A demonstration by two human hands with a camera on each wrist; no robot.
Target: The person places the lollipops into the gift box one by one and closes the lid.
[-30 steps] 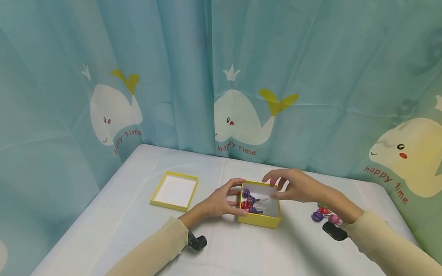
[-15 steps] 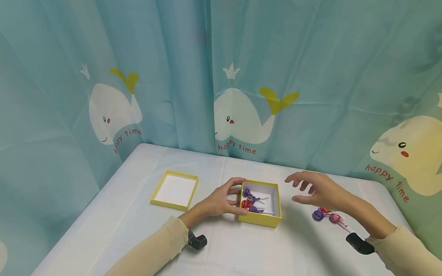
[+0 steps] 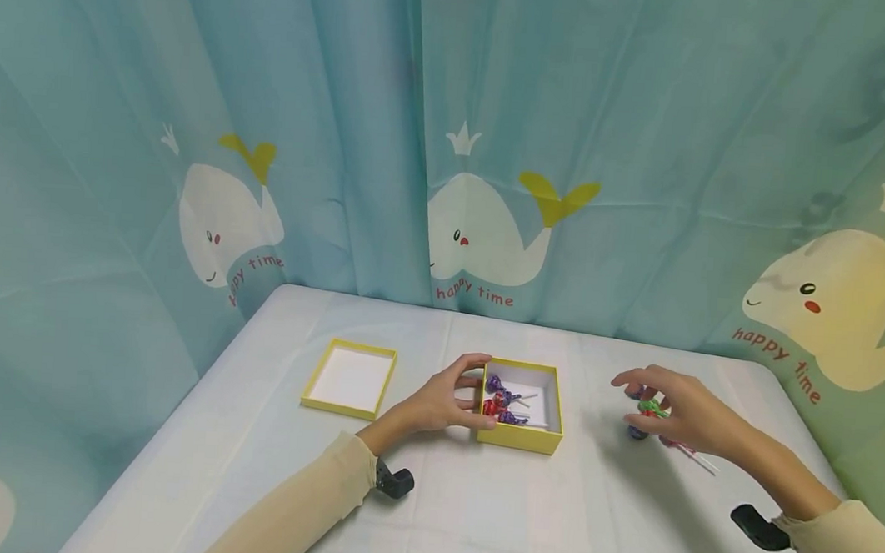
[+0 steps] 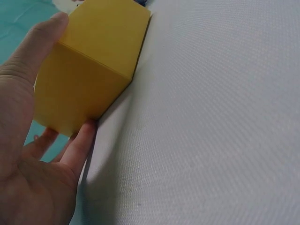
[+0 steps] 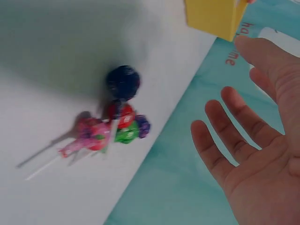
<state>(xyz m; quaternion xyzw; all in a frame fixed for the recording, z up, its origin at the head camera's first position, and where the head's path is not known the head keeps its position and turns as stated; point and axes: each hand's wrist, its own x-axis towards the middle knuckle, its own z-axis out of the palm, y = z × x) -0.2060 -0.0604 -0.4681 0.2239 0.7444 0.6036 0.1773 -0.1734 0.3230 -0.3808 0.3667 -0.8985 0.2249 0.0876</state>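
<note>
A yellow box [image 3: 520, 438] with a white inside stands open-topped on the table, several wrapped lollipops [image 3: 508, 402], purple and red, lying in its left part. My left hand [image 3: 436, 403] grips the box's left side, thumb at the front corner and fingers at the back. In the left wrist view, the thumb and fingertips touch the yellow walls [image 4: 79, 89]. To the right, my right hand [image 3: 687, 410] hovers over a loose pile of lollipops with fingers spread and holding nothing. That pile includes a dark blue lollipop [image 5: 123, 83], a pink one [image 5: 91, 136] and a green one [image 5: 126, 133].
A shallow yellow-rimmed box lid [image 3: 350, 380] lies inside-up left of the box. White cloth covers the table [image 3: 520, 514]. Blue-green curtains [image 3: 374, 139] with whale prints hang behind the table and at its sides.
My right hand has moved from above the box rightward and down to the lollipop pile. One more white stick shows in the box. My left hand stays on the box.
</note>
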